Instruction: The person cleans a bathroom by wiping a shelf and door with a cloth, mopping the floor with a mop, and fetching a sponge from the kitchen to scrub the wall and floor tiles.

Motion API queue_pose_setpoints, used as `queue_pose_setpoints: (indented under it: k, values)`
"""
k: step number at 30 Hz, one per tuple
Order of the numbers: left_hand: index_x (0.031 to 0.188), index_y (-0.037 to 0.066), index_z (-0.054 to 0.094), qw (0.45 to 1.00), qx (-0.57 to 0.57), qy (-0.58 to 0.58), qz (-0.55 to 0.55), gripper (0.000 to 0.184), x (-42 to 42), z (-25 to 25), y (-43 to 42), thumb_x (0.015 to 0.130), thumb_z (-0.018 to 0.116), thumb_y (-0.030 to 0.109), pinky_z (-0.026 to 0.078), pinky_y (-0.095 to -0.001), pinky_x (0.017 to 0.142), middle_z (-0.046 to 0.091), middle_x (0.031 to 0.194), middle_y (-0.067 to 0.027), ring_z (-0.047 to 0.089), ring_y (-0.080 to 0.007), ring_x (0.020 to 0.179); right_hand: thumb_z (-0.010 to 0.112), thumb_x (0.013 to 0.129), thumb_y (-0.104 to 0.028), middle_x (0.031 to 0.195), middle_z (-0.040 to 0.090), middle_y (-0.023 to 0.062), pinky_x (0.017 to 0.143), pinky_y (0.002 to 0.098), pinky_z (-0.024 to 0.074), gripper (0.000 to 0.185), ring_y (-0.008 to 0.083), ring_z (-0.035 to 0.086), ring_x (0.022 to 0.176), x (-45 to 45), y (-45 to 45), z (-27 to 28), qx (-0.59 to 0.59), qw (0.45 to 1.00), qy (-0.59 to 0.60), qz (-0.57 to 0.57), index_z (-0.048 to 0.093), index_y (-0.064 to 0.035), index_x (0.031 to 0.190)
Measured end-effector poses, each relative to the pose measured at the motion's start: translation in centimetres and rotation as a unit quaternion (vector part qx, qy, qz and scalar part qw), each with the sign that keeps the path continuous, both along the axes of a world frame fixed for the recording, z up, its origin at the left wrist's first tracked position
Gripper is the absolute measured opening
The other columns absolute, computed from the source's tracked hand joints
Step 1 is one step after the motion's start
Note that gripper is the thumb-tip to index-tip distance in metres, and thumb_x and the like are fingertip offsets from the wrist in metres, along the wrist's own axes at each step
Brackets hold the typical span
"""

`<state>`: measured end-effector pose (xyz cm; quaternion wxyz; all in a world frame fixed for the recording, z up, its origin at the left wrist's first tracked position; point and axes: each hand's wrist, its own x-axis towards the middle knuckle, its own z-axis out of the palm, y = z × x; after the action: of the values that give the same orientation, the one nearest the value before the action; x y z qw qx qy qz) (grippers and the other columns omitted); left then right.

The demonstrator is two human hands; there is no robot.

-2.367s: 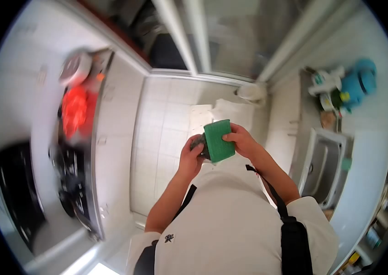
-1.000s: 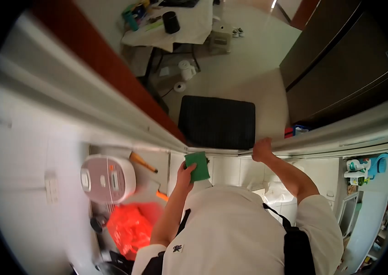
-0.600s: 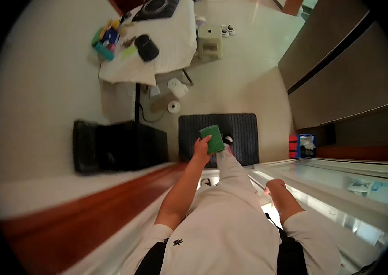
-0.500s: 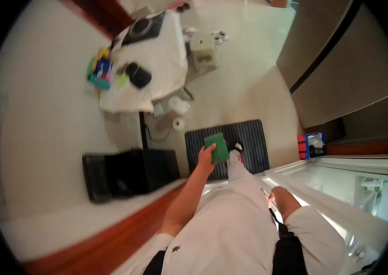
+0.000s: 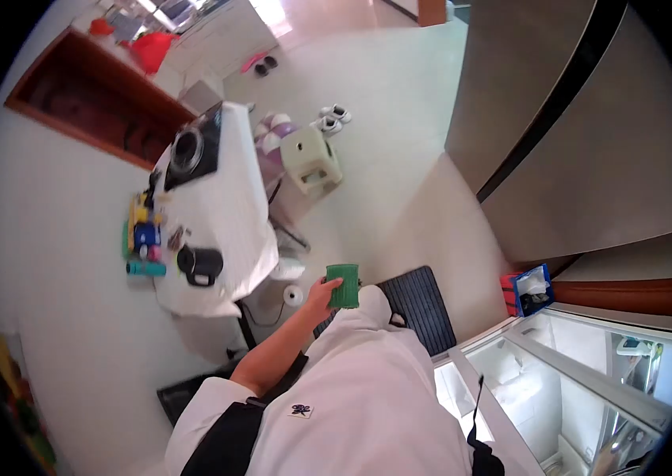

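Note:
My left hand (image 5: 321, 296) is closed on a green scouring pad (image 5: 343, 286), its thumb lying on the flat face. A little of something dark shows at the pad's right edge, too small to make out. The pad is in front of my body, over the near end of a dark ribbed mat (image 5: 418, 308). My right hand is out of view.
A cloth-covered table (image 5: 229, 202) on the left holds a black kettle (image 5: 202, 264). Beyond it are a plastic stool (image 5: 310, 161) and shoes (image 5: 331, 120). A large brown cabinet (image 5: 582, 143) stands right, above a red-blue bag (image 5: 529, 290). Glass door panels (image 5: 574, 365) are lower right.
I have moved from the kitchen through the doorway, and the view has turned. First both hands were at the pad; now only my left holds it. My right hand, earlier beside the door frame, has left view.

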<state>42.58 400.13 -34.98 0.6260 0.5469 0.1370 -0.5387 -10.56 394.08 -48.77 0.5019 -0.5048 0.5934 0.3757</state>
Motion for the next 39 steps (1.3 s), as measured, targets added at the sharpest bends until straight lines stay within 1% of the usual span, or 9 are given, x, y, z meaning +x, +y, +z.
queue_pose_setpoints:
  k: [5,12,15,16,18,27,30,35,39]
  values:
    - [0.123,0.000,0.048,0.998,0.018,0.001,-0.062,0.034,9.0,-0.1,-12.8,0.091,0.059,0.008,0.057,-0.0478,0.086,0.063,0.114,-0.0152,0.067,-0.0299,0.100,0.060,0.087,-0.033,0.077,0.061,0.0125,0.057,0.0405,0.0498,0.024,0.0249,0.062,0.066,6.6,-3.9,-0.2,-0.025,0.964,-0.018,-0.265,0.064,-0.0096,0.086]
    - [0.124,-0.001,0.049,0.992,-0.061,0.050,-0.098,0.036,25.4,-1.3,-30.1,0.091,0.060,0.010,0.057,-0.0464,0.086,0.063,0.113,-0.0150,0.067,-0.0293,0.099,0.053,0.092,-0.033,0.066,0.058,0.0140,0.047,0.0409,0.0491,0.030,0.0257,0.059,0.055,23.1,-18.9,0.8,-0.123,0.827,-0.101,-0.540,0.061,-0.0065,0.082]
    - [0.122,-0.001,0.050,0.987,-0.084,0.045,-0.126,0.036,33.0,3.9,-37.3,0.090,0.061,0.011,0.057,-0.0462,0.085,0.064,0.112,-0.0149,0.067,-0.0279,0.097,0.053,0.091,-0.032,0.060,0.056,0.0109,0.044,0.0376,0.0478,0.029,0.0238,0.057,0.051,35.2,-35.8,-1.8,-0.161,0.858,-0.121,-0.473,0.059,-0.0046,0.082]
    - [0.122,-0.001,0.050,0.987,-0.085,0.043,-0.131,0.036,35.5,5.2,-39.7,0.090,0.061,0.011,0.057,-0.0461,0.085,0.064,0.112,-0.0148,0.067,-0.0275,0.097,0.056,0.090,-0.026,0.061,0.056,0.0082,0.046,0.0340,0.0485,0.023,0.0200,0.057,0.052,37.6,-41.5,-6.0,-0.254,0.937,-0.168,-0.173,0.059,-0.0042,0.087]
    - [0.125,0.001,0.049,0.986,-0.100,0.049,-0.122,0.037,40.4,5.2,-44.5,0.091,0.060,0.011,0.057,-0.0451,0.087,0.063,0.114,-0.0138,0.066,-0.0268,0.100,0.056,0.093,-0.016,0.077,0.061,0.0071,0.054,0.0310,0.0509,0.019,0.0162,0.059,0.060,54.4,-49.2,7.8,-0.202,0.835,-0.291,-0.420,0.057,-0.0003,0.103]
    - [0.129,0.006,0.048,0.963,-0.215,0.105,-0.126,0.040,59.5,5.6,-70.4,0.091,0.057,0.011,0.054,-0.0442,0.092,0.061,0.119,-0.0111,0.064,-0.0261,0.105,0.054,0.098,-0.038,0.126,0.057,0.0090,0.092,0.0391,0.0498,0.057,0.0197,0.059,0.106,96.1,-73.9,14.8,0.077,0.757,-0.555,-0.337,0.039,-0.0033,0.141]
    - [0.128,0.006,0.049,0.984,-0.145,-0.022,-0.105,0.037,65.6,7.6,-78.9,0.091,0.056,0.010,0.052,-0.0421,0.093,0.061,0.118,-0.0097,0.062,-0.0247,0.107,0.052,0.099,-0.037,0.135,0.051,0.0060,0.102,0.0383,0.0434,0.056,0.0194,0.051,0.121,104.9,-82.0,17.6,0.162,0.727,-0.565,-0.355,0.034,-0.0107,0.146]
    - [0.130,0.010,0.046,0.974,-0.199,-0.052,-0.091,0.038,77.7,8.1,-93.7,0.094,0.058,0.014,0.050,-0.0396,0.094,0.059,0.121,-0.0063,0.057,-0.0217,0.114,0.063,0.095,-0.023,0.143,0.043,0.0077,0.109,0.0351,0.0351,0.072,0.0180,0.040,0.131,116.2,-98.5,24.1,0.072,0.702,-0.667,-0.241,0.022,-0.0110,0.153]
    - [0.128,0.013,0.045,0.976,-0.201,-0.023,-0.079,0.034,84.3,8.3,-107.3,0.097,0.057,0.016,0.050,-0.0388,0.093,0.057,0.124,-0.0047,0.057,-0.0203,0.114,0.064,0.094,-0.024,0.138,0.046,0.0059,0.107,0.0337,0.0363,0.066,0.0167,0.043,0.126,123.5,-113.0,25.3,-0.002,0.716,-0.683,-0.146,0.031,-0.0108,0.149]
